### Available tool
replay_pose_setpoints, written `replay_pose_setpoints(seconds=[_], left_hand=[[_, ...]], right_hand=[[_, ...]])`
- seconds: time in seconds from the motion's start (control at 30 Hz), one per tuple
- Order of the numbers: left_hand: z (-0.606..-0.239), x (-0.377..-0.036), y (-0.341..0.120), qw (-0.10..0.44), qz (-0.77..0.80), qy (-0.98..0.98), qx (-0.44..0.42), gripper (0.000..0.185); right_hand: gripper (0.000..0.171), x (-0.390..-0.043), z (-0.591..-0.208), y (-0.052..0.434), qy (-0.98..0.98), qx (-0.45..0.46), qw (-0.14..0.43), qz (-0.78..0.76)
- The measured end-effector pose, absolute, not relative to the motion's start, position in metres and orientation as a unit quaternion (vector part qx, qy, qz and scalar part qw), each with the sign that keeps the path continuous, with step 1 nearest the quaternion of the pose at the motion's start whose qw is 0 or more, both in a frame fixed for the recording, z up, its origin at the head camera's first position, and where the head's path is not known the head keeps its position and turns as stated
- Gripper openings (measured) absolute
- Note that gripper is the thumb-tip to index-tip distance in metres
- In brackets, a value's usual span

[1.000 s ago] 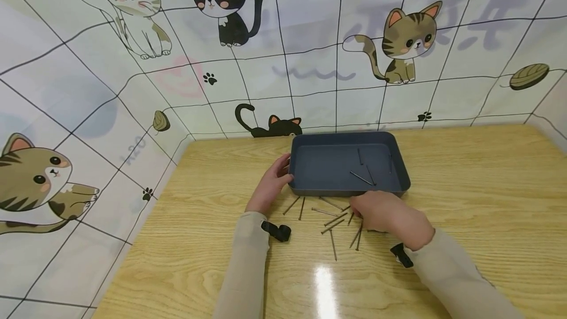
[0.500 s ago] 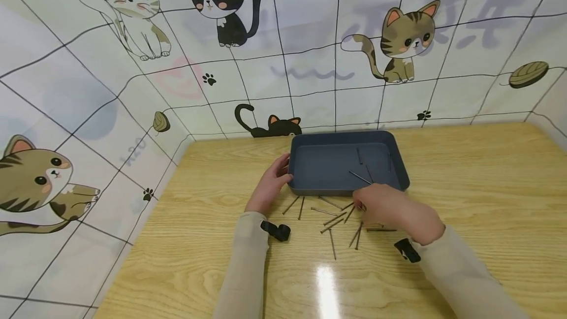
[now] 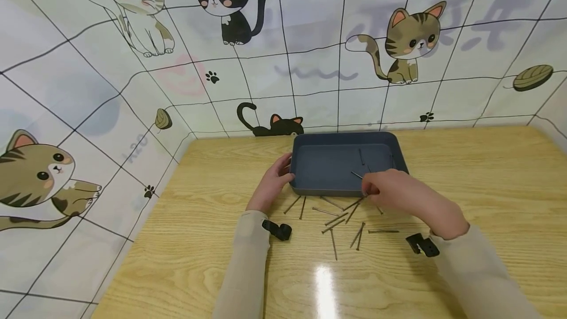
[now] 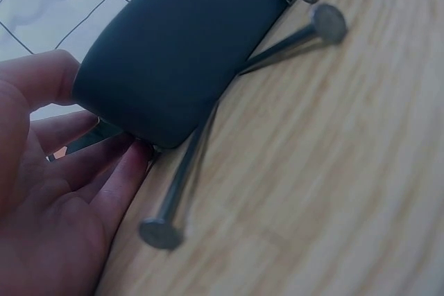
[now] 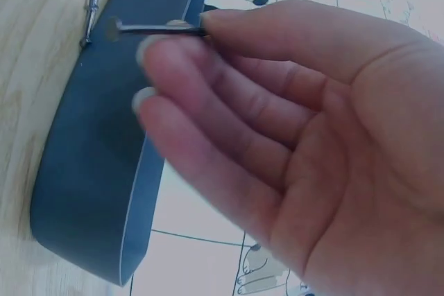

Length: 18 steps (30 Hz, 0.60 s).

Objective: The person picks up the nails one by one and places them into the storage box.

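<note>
Over the tray (image 3: 345,138), only the wrist view shows the right hand (image 5: 291,143) pinching a nail (image 5: 149,27).

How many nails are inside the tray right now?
3 show in the tray: one upright near the back, one at the right wall, one beside the right hand. That hand may hide more.

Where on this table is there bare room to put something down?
The table is bare right of the tray to the far edge, also left of the left hand toward the wall, and along the near edge. It is crowded just in front of the tray, where nails lie scattered and the right hand pinches one.
</note>
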<state>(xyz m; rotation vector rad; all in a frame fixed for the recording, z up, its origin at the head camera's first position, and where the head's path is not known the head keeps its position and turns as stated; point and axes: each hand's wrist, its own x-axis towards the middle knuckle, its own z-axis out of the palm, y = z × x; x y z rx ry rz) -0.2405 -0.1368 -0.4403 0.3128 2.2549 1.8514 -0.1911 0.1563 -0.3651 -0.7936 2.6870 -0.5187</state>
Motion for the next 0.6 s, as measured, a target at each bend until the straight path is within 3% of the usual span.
replay_pose_setpoints(seconds=[0.4,0.6], left_hand=[[-0.44,-0.24,-0.136,0.102,0.629,0.763,0.107,0.059],[-0.439,-0.239,-0.135,0.102,0.628,0.765,0.101,0.058]], right_hand=[[0.012,-0.203,-0.366,0.173,0.945,-0.256,0.012,-0.204],[0.017,-0.207,-0.365,0.176,0.947,-0.231,-0.021,-0.222]])
